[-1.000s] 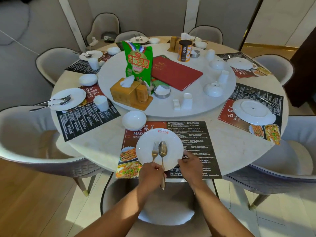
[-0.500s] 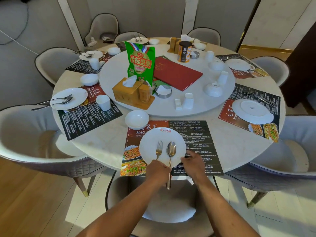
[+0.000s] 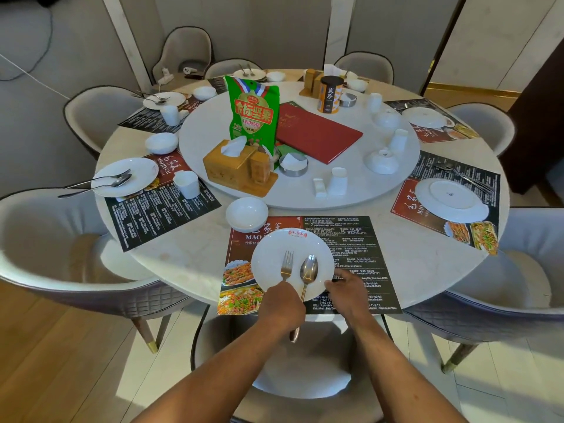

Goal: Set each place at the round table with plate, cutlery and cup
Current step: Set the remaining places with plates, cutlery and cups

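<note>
A white plate lies on the placemat at the near edge of the round table. A fork and a spoon lie on the plate, handles toward me. My left hand grips the cutlery handles at the plate's near rim. My right hand rests on the placemat and touches the plate's right rim. A white bowl sits just beyond the plate, to its left. No cup stands at this place.
The turntable holds a green snack bag, tissue box, red menu, and several white cups. The left place has a plate with cutlery and a cup; the right place has a plate. Grey chairs ring the table.
The camera has shifted slightly, so the plate sits a little further right in view. My left hand keeps hold of the cutlery handles, and my right hand stays at the plate's right rim.
</note>
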A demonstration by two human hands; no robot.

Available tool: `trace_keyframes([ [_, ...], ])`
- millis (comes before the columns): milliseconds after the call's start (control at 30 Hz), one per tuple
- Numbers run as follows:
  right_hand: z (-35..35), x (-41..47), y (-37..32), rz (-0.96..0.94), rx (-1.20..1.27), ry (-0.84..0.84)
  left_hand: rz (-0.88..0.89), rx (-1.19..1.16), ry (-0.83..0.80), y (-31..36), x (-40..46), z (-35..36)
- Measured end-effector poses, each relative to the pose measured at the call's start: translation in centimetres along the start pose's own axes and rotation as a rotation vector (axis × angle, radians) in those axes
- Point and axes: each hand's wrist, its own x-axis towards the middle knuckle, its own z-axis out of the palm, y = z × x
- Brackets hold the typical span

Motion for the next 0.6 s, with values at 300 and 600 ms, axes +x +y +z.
trace_keyframes([
  [300, -0.1, -0.7, -0.2, -0.053, -0.041, 0.006, -0.046, 0.173, 0.187, -3.1, 0.2, -1.4],
  [600, 0.1, -1.0, 0.1, -0.131, -0.069, -0.021, -0.012, -0.064, 0.115, -4.8, 0.0, 0.3],
])
